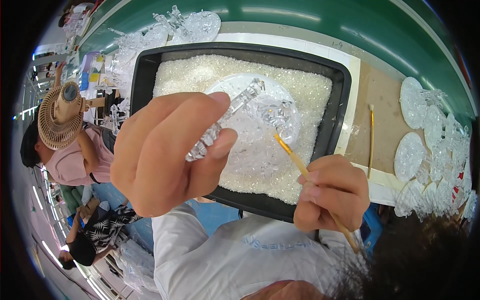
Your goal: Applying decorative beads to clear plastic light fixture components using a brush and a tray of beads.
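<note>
Pinched between the thumb and fingers of my left hand (pixel 167 150) is a clear, faceted plastic piece (pixel 242 101), long and narrow. Beyond it, a round clear disc (pixel 250 82) with raised clear shapes appears over a bed of small glittering grains (pixel 192 70); I cannot tell whether the disc is joined to the held piece. My right hand (pixel 332 192) is closed around a thin wooden paintbrush (pixel 296 161). The brush tip points up and left, close to the disc's lower right edge. A black tray (pixel 240 48) holds the grains. My left hand hides part of it.
On the brown board at right lies another paintbrush (pixel 371 140). Several clear discs with ornaments (pixel 411 155) stand beyond it, and more clear pieces (pixel 200 26) sit at the far left. A green strip (pixel 300 20) runs behind. A beige fan (pixel 62 115) and people are at left.
</note>
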